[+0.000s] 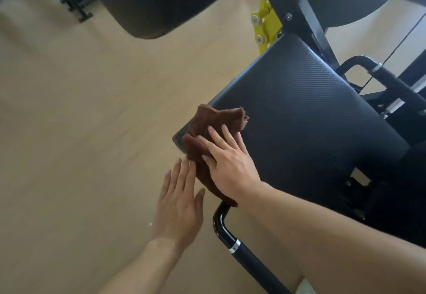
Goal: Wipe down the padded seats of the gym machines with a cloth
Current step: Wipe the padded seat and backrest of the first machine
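- A right hand [227, 167], fingers straight and spread, presses a brown cloth [214, 137] onto the near corner of a black padded seat [299, 114].
- The left hand [178, 208], fingers extended and empty, hovers just beside the cloth's hanging edge, above the floor [92, 132].

Soft, even daylight fills the scene; the pale floor [92, 109] looks bright and slightly washed out. Shadows are faint and diffuse. A mild sheen lies on the textured seat [299, 109], and a sharper glint runs along the bent black tube [219, 222]. The top pad [147, 3] and far frame are blurred. Straight lines bow toward the edges, showing wide-angle distortion.
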{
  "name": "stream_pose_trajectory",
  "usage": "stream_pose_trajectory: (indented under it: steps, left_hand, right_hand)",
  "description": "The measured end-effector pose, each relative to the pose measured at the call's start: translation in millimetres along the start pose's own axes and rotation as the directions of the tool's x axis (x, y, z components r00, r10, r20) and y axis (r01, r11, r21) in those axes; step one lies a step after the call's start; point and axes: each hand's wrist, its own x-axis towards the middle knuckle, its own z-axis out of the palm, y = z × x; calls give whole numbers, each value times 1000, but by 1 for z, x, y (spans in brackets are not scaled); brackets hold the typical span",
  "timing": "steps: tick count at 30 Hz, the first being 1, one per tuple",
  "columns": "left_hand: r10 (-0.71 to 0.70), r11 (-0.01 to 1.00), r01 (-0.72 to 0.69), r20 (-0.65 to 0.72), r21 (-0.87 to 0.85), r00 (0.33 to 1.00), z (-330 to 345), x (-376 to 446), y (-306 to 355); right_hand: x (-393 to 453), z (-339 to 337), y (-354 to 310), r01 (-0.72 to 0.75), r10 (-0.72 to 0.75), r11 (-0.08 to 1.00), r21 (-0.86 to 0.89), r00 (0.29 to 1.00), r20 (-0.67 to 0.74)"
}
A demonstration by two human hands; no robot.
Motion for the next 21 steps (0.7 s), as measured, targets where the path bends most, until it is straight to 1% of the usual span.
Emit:
stream_pose_trajectory:
  steps: [3,5,6,8,10,11,15,19,21]
  left_hand:
    - [-108,990,103,-46,-93,993,-9,26,9]
    - [-134,986,124,-88,-114,987,-12,43,20]
    - [-116,990,106,-100,-97,988,-14,53,25]
    - [-11,1000,9,-109,-16,994,-15,75,35]
    - [94,994,-88,-77,67,993,-11,102,48]
    - [110,990,-105,-49,92,993,-8,118,56]
    - [70,991,-75,50,107,996,0,175,98]
    - [48,984,-71,140,161,989,-4,210,126]
    - [51,979,-81,162,189,986,-5,226,132]
  right_hand:
    - [39,-9,0,17,-15,999,-41,999,52]
    - [61,-16,3,28,-22,997,-77,997,79]
    - [71,-21,7,23,-16,996,-82,996,87]
    - [88,-32,19,-23,28,997,-77,998,63]
    - [98,-45,43,-93,93,993,-76,996,5]
    - [100,-50,58,-126,125,989,-76,992,-20]
    - [106,-70,107,-175,170,982,-75,983,-67]
    - [125,-81,129,-190,185,981,-40,978,-96]
    - [136,-88,140,-196,192,980,-29,976,-104]
